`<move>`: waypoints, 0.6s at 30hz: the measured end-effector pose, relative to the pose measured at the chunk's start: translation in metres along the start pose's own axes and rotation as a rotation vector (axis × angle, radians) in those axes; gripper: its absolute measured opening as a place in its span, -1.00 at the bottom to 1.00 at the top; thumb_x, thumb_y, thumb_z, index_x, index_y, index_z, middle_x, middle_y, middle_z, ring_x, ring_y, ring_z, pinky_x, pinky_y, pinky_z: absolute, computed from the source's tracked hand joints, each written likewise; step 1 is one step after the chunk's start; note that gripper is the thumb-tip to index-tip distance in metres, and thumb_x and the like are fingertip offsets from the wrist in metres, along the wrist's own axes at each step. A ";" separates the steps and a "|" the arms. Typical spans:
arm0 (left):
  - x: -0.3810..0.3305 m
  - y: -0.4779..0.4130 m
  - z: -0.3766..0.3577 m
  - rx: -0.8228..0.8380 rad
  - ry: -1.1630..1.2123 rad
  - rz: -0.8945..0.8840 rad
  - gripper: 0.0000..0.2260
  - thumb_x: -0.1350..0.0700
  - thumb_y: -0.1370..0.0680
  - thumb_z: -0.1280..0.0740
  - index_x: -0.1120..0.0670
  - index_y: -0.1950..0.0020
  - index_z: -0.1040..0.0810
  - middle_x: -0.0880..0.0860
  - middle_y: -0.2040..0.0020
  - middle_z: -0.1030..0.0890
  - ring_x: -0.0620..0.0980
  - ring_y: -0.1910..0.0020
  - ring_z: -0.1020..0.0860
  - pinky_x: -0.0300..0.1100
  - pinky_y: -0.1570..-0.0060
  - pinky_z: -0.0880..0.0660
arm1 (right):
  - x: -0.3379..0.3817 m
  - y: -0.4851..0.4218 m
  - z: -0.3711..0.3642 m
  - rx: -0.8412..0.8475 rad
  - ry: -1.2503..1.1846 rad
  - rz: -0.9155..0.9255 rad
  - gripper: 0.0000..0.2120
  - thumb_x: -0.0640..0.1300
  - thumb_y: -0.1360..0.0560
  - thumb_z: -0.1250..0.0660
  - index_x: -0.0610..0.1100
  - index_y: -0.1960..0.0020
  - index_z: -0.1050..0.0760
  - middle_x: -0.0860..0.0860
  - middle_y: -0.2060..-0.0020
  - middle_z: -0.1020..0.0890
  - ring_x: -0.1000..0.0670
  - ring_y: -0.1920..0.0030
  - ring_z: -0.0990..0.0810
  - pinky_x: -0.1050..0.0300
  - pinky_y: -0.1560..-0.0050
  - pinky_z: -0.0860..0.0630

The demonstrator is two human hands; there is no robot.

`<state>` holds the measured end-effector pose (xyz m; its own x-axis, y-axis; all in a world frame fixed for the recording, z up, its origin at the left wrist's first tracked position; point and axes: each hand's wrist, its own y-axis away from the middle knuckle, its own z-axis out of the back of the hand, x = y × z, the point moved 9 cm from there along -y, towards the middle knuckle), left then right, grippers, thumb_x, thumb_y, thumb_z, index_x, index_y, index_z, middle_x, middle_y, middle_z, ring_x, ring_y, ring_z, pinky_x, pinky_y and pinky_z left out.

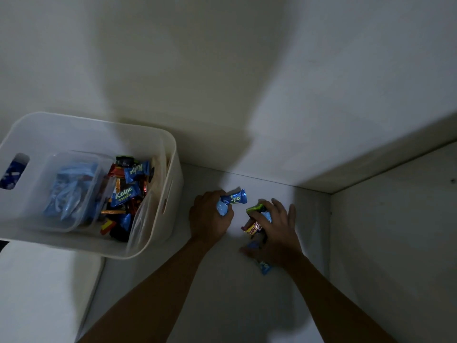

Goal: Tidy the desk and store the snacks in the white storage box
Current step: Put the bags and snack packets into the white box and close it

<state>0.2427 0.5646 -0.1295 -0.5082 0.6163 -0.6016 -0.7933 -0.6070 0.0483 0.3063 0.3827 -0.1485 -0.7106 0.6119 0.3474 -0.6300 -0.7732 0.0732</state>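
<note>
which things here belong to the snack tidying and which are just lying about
Part of the job: white storage box; blue Kalpa packet, held by left hand; snack pile, gripped by right hand; blue wrapper beside that wrist.
Just lying about: clear tub inside the box; white slab lower left.

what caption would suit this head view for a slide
Left hand grips a blue snack, right hand gathers more snacks beside the white box.

Seen from the head, wide-angle, tilted steeply down over the desk (222,305) toward the back wall (222,70); close, at arm's reach, with left hand (210,219), right hand (279,231) and snacks (253,227) centred, box (158,233) at left.
</note>
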 end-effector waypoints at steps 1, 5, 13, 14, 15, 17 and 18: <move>0.000 0.000 0.000 0.004 0.001 -0.006 -0.77 0.00 -0.40 -0.43 -0.03 -0.05 -0.60 -0.04 0.08 -0.63 0.01 0.10 -0.53 -0.15 0.21 -0.46 | 0.002 0.002 0.003 -0.044 -0.004 0.009 -0.27 0.44 -0.28 -0.37 0.07 -0.32 -0.51 -0.07 -0.43 -0.40 -0.21 -0.48 -0.28 -0.39 -0.45 -0.05; 0.001 0.004 0.001 0.010 0.017 -0.004 -0.75 0.01 -0.39 -0.44 -0.04 -0.06 -0.59 -0.05 0.08 -0.62 -0.01 0.09 -0.52 -0.17 0.20 -0.43 | 0.007 0.005 0.017 -0.189 -0.026 -0.060 -0.64 0.24 -0.44 -0.37 0.08 -0.14 -0.58 0.03 -0.27 -0.51 -0.11 -0.31 -0.45 -0.09 -0.23 -0.29; 0.004 0.007 0.001 0.026 0.038 0.012 -0.76 -0.01 -0.39 -0.37 -0.06 -0.05 -0.58 -0.05 0.06 -0.61 0.04 0.06 -0.52 -0.06 0.15 -0.50 | 0.019 0.013 0.014 0.031 -0.087 -0.090 -0.03 0.58 -0.24 -0.24 0.19 -0.54 -0.16 0.10 -0.51 -0.23 -0.06 -0.52 -0.11 -0.07 -0.43 -0.08; 0.004 0.007 0.001 0.027 0.048 0.014 -0.76 -0.01 -0.40 -0.38 -0.05 -0.05 -0.58 -0.04 0.06 -0.61 0.04 0.06 -0.52 -0.05 0.15 -0.51 | 0.023 0.017 0.010 0.060 -0.069 -0.062 0.11 0.65 -0.16 -0.23 0.18 -0.57 -0.08 0.06 -0.54 -0.19 -0.10 -0.55 -0.06 -0.15 -0.48 -0.04; 0.004 0.007 0.001 0.031 0.056 0.014 -0.76 -0.01 -0.40 -0.37 -0.05 -0.04 -0.58 -0.04 0.07 -0.61 0.04 0.06 -0.52 -0.04 0.15 -0.51 | 0.027 0.020 0.006 0.075 -0.055 -0.034 0.18 0.69 -0.10 -0.22 0.16 -0.59 -0.06 0.01 -0.56 -0.17 -0.16 -0.57 -0.03 -0.24 -0.51 0.00; 0.003 0.007 0.000 0.043 0.049 0.009 -0.77 -0.05 -0.39 -0.34 -0.07 -0.02 -0.57 -0.06 0.09 -0.61 0.04 0.07 -0.54 -0.02 0.17 -0.52 | 0.030 0.024 -0.001 0.082 -0.039 0.001 0.16 0.68 -0.11 -0.23 0.11 -0.57 -0.17 -0.07 -0.55 -0.22 -0.25 -0.56 -0.07 -0.36 -0.51 0.02; 0.003 0.008 0.000 0.045 0.041 0.007 -0.78 -0.05 -0.39 -0.34 -0.08 -0.01 -0.57 -0.06 0.09 -0.61 0.04 0.08 -0.54 -0.03 0.18 -0.52 | 0.028 0.025 -0.004 0.072 -0.026 0.003 0.08 0.64 -0.16 -0.26 0.09 -0.53 -0.26 -0.10 -0.52 -0.27 -0.27 -0.55 -0.11 -0.37 -0.50 -0.01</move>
<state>0.2353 0.5615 -0.1310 -0.5008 0.5904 -0.6330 -0.8042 -0.5878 0.0881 0.2696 0.3816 -0.1405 -0.7031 0.6059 0.3721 -0.6033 -0.7853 0.1390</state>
